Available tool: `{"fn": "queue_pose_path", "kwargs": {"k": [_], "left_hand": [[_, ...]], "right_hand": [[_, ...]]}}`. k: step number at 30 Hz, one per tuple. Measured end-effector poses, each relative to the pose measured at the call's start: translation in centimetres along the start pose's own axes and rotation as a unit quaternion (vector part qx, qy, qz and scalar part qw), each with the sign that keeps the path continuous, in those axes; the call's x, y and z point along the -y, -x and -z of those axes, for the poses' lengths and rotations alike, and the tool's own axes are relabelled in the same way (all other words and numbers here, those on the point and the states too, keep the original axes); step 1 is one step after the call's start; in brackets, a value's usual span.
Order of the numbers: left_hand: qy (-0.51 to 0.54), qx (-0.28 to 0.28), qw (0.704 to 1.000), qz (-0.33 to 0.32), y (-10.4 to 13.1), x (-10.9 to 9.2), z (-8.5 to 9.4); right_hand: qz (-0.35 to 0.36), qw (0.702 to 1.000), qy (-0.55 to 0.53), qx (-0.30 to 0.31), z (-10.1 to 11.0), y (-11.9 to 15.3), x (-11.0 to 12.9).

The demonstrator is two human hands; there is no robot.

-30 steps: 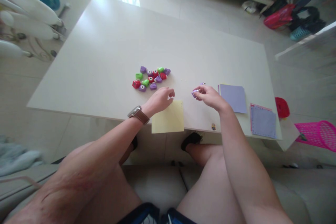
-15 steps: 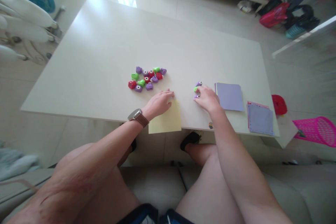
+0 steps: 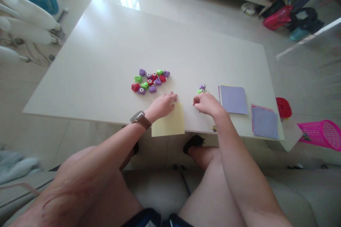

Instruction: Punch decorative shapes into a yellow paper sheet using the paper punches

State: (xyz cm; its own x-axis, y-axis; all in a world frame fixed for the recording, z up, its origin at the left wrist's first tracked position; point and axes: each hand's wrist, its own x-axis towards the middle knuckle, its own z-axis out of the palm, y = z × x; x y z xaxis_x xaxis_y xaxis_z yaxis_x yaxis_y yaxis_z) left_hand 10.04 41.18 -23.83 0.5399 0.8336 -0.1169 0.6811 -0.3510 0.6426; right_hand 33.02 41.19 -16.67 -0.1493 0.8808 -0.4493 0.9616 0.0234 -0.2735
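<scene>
"Head view, quick: left hand?"

"Palm down over the far-left part of the square yellow paper sheet. Fingers loosely stretched, no grasp visible. Sheet overhangs the near edge of the smooth white table."

"Right hand?"

"Right of the sheet, apart from it. Fingers curled in toward the thumb; can't tell if anything's inside."

"What's beside it?"

"Small green plastic piece with a white eye-like spot, just beyond the knuckles. Small purple plastic piece with the same spot, right behind that. Both look like paper punches; too small to be sure."

"Relation that counts?"

"Green piece lies to the far side of the right hand, slightly left; sheet lies left and nearer. Purple piece's long axis seems to run near-left to far-right. Right hand is the closer one to both pieces. Left hand is closer to the loose group of red, green and purple plastic pieces, which sits far-left of it, not touching."

"Right end?"

"Square lilac paper stack, then a bluish stack with a pink edge, nearer and further right."
</scene>
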Motion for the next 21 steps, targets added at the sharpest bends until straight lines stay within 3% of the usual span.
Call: {"fn": "queue_pose_path", "kwargs": {"k": [15, 21], "left_hand": [[0.001, 0.001, 1.0, 0.004, 0.0, -0.3, 0.1], [0.0, 0.005, 1.0, 0.004, 0.1, -0.3, 0.1]], "right_hand": [[0.015, 0.999, 0.031, 0.012, -0.9, -0.5, 0.5], [0.074, 0.997, -0.026, -0.005, -2.2, -2.2, 0.7]]}}
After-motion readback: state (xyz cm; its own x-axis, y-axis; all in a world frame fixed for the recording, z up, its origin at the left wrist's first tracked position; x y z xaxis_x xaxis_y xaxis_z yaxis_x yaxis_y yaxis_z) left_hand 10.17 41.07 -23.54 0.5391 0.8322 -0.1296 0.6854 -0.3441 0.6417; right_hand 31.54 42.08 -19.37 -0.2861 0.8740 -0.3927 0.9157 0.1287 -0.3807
